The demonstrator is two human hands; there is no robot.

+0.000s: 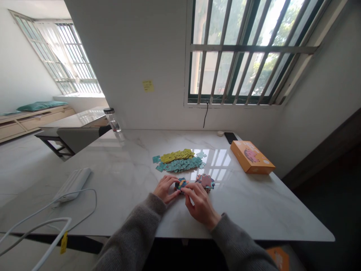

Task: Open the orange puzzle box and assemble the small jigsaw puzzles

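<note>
A small stack of puzzle pieces (pixel 182 183), dark blue with yellow on top, sits between my two hands near the front of the table. My left hand (pixel 166 189) grips its left side, with the thumb in front and the fingers behind. From the right, the bent fingers of my right hand (pixel 199 203) close on the stack's right front edge. Just right of it lies another pile of puzzle pieces (pixel 205 181), pinkish and mixed in colour. Beyond my hands, yellow puzzle pieces (pixel 177 155) and teal puzzle pieces (pixel 182 165) spread in overlapping rows.
An orange box (pixel 252 157) lies at the right, with a black phone (pixel 230 137) and a small white round object (pixel 220 133) behind it. At the left are a white power strip (pixel 73 184) with cables and a clear bottle (pixel 113 120). The table (pixel 126 169) is glossy white.
</note>
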